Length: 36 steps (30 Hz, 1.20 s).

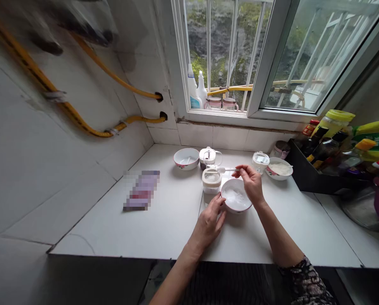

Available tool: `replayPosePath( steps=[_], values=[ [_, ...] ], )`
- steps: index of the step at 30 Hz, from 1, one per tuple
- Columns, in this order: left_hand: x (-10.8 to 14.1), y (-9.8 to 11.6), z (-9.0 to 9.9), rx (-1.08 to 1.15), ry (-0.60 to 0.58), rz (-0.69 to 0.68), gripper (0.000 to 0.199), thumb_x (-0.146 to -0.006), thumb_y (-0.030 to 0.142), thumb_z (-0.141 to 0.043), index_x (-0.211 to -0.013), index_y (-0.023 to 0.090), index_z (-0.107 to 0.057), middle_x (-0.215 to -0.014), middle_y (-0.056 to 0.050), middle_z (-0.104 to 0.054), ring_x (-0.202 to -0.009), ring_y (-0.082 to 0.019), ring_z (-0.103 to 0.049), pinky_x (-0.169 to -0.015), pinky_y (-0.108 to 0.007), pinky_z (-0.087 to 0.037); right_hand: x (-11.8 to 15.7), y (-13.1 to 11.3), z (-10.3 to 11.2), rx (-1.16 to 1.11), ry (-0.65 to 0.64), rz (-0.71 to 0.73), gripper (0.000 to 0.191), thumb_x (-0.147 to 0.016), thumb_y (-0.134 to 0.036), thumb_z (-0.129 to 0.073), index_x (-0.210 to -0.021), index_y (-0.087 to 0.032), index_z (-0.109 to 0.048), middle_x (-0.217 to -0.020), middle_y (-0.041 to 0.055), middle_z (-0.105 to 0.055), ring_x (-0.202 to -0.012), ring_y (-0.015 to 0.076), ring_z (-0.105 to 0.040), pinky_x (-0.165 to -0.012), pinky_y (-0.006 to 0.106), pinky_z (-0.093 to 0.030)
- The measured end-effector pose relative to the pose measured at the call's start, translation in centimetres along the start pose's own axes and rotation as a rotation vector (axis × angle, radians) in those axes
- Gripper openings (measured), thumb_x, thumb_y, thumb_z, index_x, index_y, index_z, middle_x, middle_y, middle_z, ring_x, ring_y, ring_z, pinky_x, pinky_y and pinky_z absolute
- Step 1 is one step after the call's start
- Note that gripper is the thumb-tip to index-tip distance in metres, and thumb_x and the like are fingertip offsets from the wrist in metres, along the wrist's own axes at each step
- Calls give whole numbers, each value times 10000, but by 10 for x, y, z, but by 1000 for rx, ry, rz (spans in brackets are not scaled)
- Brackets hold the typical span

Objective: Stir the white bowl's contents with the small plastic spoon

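Observation:
Between thumb and fingers, my right hand (252,185) pinches the handle of a small white spoon (230,170). The spoon's bowl end is over the edge of a seasoning jar (211,189) with a beige rim, its lid tipped up. My left hand (209,222) holds the left side of a white bowl (240,210) with a red rim. Something whitish lies in that bowl; I cannot make out what. Right behind the beige-rimmed jar stands another lidded jar (205,159) with dark contents.
Another bowl (185,164) with a spoon stands at the back left. Towards the right are a clear-lidded jar (260,161), a bowl of white powder (278,174) and a black bin (310,180) of bottles. A blurred purple item (142,190) lies left; yellow hoses (90,129) run along the wall.

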<state>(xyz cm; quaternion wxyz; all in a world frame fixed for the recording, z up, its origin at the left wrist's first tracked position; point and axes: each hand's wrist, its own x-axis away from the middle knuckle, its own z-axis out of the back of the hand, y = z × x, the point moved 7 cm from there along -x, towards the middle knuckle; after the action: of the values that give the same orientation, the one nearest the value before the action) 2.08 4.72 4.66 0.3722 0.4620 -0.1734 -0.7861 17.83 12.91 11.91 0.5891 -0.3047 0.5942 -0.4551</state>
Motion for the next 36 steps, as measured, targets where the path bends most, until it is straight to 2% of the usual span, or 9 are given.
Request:
replayPosePath(
  steps=[5,8,10,13,15,18,25,28,36],
  values=[
    [0,1,1,11,-4,4,392,-946,107,-480,-1320,222,-448,-1420,-156,-529,-1312,-274,-558,-971,-415,-590,20,-38,-28,481,-157,551,212,-955,-153,-448,-942,-217,-650,-802,44,-762,-754,198,-675,-946,435,-433],
    [0,2,1,12,-1,-9,400,-946,101,-478,-1324,225,-442,-1419,-154,-530,-1315,-275,-555,-969,-418,-592,24,-42,-28,519,-163,629,229,-955,-127,-438,-953,-216,-649,-813,41,-766,-750,194,-675,-957,433,-423],
    [-1,2,1,9,1,-9,414,-941,95,-481,-1333,222,-437,-1428,-159,-522,-1316,-276,-554,-965,-415,-594,20,-39,-17,437,-92,536,194,-959,-168,-464,-953,-216,-652,-798,38,-765,-757,198,-682,-940,428,-434],
    [-1,2,1,-2,4,-11,418,-940,95,-486,-1336,221,-437,-1426,-161,-524,-1311,-274,-558,-958,-405,-597,10,-23,7,225,2,264,162,-937,-256,-496,-919,-210,-650,-733,29,-742,-720,200,-682,-816,382,-493],
    [-1,2,1,-6,3,-16,410,-944,99,-484,-1333,221,-440,-1417,-160,-534,-1313,-272,-558,-952,-400,-600,6,-9,18,123,-7,91,167,-888,-272,-495,-844,-204,-642,-643,11,-698,-629,186,-653,-691,331,-503],
    [-1,2,1,-6,-1,-19,406,-945,98,-484,-1330,220,-440,-1414,-162,-535,-1317,-275,-554,-937,-395,-604,3,7,24,144,-83,-63,157,-794,-238,-491,-717,-203,-624,-525,-15,-624,-534,161,-590,-597,285,-466],
    [0,1,2,4,-11,-9,404,-948,100,-486,-1328,229,-442,-1423,-160,-528,-1300,-271,-572,-881,-365,-624,10,17,7,284,-208,-123,177,-720,-207,-459,-662,-216,-626,-514,-21,-630,-539,153,-574,-617,275,-447],
    [0,1,2,23,-12,6,406,-946,94,-483,-1328,226,-447,-1435,-163,-515,-1315,-270,-557,-863,-344,-630,12,21,3,198,-211,-186,170,-717,-234,-467,-674,-214,-630,-523,-14,-644,-550,159,-581,-617,278,-458],
    [0,2,2,41,-11,13,405,-940,83,-487,-1316,232,-456,-1433,-153,-518,-1326,-269,-546,-848,-329,-635,6,32,13,-72,-156,-347,144,-648,-276,-525,-637,-191,-641,-478,2,-625,-489,147,-545,-560,280,-459]
  ],
)
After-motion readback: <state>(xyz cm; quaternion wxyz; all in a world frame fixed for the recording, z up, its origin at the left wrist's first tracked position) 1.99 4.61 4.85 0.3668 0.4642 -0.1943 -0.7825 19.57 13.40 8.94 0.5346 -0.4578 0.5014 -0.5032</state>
